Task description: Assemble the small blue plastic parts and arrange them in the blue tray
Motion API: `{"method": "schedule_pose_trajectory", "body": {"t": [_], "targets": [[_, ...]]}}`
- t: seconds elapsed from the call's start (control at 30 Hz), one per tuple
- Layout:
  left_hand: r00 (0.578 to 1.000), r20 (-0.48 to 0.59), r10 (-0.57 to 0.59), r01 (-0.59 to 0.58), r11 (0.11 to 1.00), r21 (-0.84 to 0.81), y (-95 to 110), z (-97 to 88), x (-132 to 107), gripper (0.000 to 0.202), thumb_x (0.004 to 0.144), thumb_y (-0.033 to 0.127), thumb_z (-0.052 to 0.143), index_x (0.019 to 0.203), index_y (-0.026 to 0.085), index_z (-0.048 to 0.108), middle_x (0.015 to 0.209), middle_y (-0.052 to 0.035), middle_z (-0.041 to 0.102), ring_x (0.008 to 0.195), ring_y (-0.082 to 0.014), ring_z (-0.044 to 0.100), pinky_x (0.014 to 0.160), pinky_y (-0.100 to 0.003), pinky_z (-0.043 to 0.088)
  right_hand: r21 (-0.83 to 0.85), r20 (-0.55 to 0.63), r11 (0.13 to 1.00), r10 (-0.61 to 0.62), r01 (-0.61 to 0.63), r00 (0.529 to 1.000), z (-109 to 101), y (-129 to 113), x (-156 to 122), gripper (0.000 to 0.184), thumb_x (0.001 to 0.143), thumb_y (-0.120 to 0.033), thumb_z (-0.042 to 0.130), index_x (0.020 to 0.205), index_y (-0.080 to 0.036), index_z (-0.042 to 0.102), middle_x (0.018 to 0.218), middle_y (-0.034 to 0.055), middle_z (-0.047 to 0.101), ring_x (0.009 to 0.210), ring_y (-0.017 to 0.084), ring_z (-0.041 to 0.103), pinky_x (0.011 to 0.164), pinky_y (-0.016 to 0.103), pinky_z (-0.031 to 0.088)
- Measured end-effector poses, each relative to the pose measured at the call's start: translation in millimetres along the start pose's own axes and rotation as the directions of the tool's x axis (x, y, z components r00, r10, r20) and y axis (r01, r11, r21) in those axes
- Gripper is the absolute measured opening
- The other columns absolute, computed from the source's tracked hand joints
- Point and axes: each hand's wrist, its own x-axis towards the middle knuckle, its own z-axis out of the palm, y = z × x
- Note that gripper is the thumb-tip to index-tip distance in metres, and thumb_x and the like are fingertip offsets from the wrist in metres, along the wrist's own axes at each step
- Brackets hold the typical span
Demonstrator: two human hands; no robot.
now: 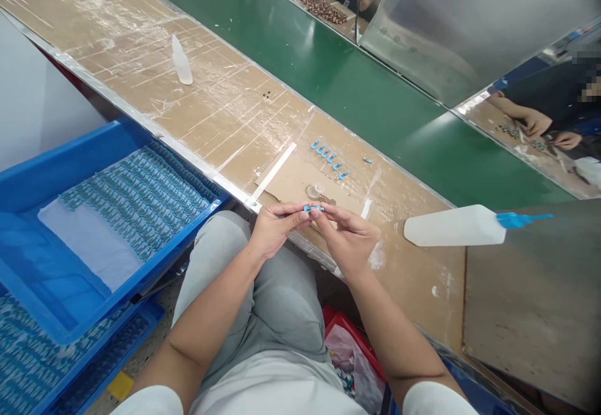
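Note:
Between the fingertips of both hands is a small blue part (313, 209), too small to name its kind. My left hand (276, 227) pinches it from the left side. My right hand (350, 230) pinches it from the right. Both are closed, just above the table's front edge. Beyond them a small round clear cap or dish (314, 191) sits on a piece of cardboard (295, 176). Several similar blue parts (328, 155) lie in a slanting row past the cardboard, and one more blue piece (367, 160) lies apart to their right.
A white bottle with a blue nozzle (455, 227) lies at right; a smaller white bottle (182, 61) is at upper left. Blue trays (84, 146) of blue parts stand left. A green belt (291, 58) runs behind. Co-workers' hands (535, 124) work across it.

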Motion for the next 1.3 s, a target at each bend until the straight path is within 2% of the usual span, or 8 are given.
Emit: {"method": "schedule_pose_trajectory", "body": {"t": [0.3,0.37,0.43,0.53,0.83,0.97,1.13,1.3], "targets": [[0.999,0.044,0.026,-0.026,1.0,-0.005,-2.9,1.0,-3.1,0.023,0.054,0.018,0.088,0.075,0.017,0.077,0.081,-0.0046,0.075,0.073,-0.0132,0.07,0.069,-0.023,0.058,-0.004,0.015,1.0,0.023,-0.023,1.0,-7.3,-9.9,1.7,0.019,0.067,-0.026,0.082,0.084,-0.022,0.075,0.082,0.003,0.075,0.068,0.017,0.071,0.066,0.03,0.06],[0.998,0.056,0.019,-0.018,1.0,-0.02,-1.4,2.3,-4.1,0.024,0.05,0.017,0.089,0.07,0.016,0.075,0.077,-0.0038,0.074,0.067,-0.012,0.069,0.062,-0.021,0.057,0.071,0.071,0.992,0.096,-0.101,0.993,-9.5,-12.6,3.5,0.021,0.066,-0.027,0.083,0.084,-0.022,0.074,0.077,0.0026,0.075,0.064,0.016,0.07,0.063,0.028,0.06],[0.997,0.08,0.014,-0.011,0.999,-0.032,-0.2,2.9,-4.8,0.026,0.045,0.016,0.091,0.064,0.016,0.073,0.07,-0.0023,0.072,0.061,-0.0118,0.067,0.054,-0.02,0.055,0.16,0.184,0.966,0.175,-0.205,0.967,-11.6,-15.1,6.1,0.022,0.066,-0.027,0.083,0.086,-0.022,0.074,0.073,0.0022,0.075,0.062,0.016,0.071,0.062,0.028,0.06],[0.989,0.149,0.004,0.003,0.999,-0.046,0.3,1.9,-5.4,0.028,0.041,0.013,0.091,0.059,0.016,0.069,0.061,0.0002,0.067,0.056,-0.0121,0.066,0.049,-0.02,0.054,0.253,0.324,0.921,0.208,-0.297,0.923,-13.3,-19.4,9.6,0.022,0.065,-0.025,0.083,0.084,-0.022,0.074,0.069,0.0017,0.074,0.06,0.016,0.071,0.061,0.027,0.06],[0.966,0.258,-0.017,0.046,0.993,-0.107,-0.9,1.0,-13.0,0.03,0.038,0.008,0.09,0.052,0.017,0.065,0.056,0.0032,0.061,0.049,-0.0125,0.063,0.045,-0.024,0.056,0.321,0.463,0.846,0.253,-0.427,0.849,-13.3,-29.2,5.2,0.019,0.063,-0.025,0.084,0.076,-0.021,0.07,0.061,0.001,0.072,0.05,0.016,0.068,0.049,0.023,0.058],[0.963,0.267,-0.029,0.067,0.989,-0.135,-3.0,5.2,-18.9,0.031,0.038,0.007,0.09,0.051,0.016,0.063,0.056,0.0037,0.061,0.047,-0.01,0.06,0.045,-0.022,0.055,0.279,0.474,0.855,0.274,-0.438,0.837,-19.5,-28.4,1.3,0.025,0.06,-0.027,0.087,0.078,-0.02,0.07,0.061,0.0021,0.072,0.05,0.017,0.068,0.048,0.024,0.058],[0.966,0.256,-0.044,0.071,0.992,-0.1,-4.0,6.8,-18.9,0.029,0.043,0.009,0.089,0.054,0.015,0.063,0.056,0.004,0.061,0.047,-0.012,0.063,0.046,-0.024,0.056,0.32,0.389,0.853,0.278,-0.412,0.878,-17.4,-29.7,-2.4,0.024,0.062,-0.031,0.085,0.079,-0.021,0.07,0.062,0.0016,0.072,0.049,0.015,0.068,0.049,0.023,0.058],[0.96,0.273,-0.056,0.073,0.996,-0.052,-1.2,3.4,-17.2,0.025,0.05,0.013,0.089,0.06,0.016,0.066,0.062,0.0017,0.064,0.052,-0.0136,0.066,0.044,-0.019,0.053,0.333,0.292,0.874,0.261,-0.354,0.92,-14.4,-31.4,-3.4,0.026,0.061,-0.03,0.086,0.081,-0.023,0.071,0.064,0.0009,0.073,0.049,0.015,0.067,0.051,0.025,0.059]]}}
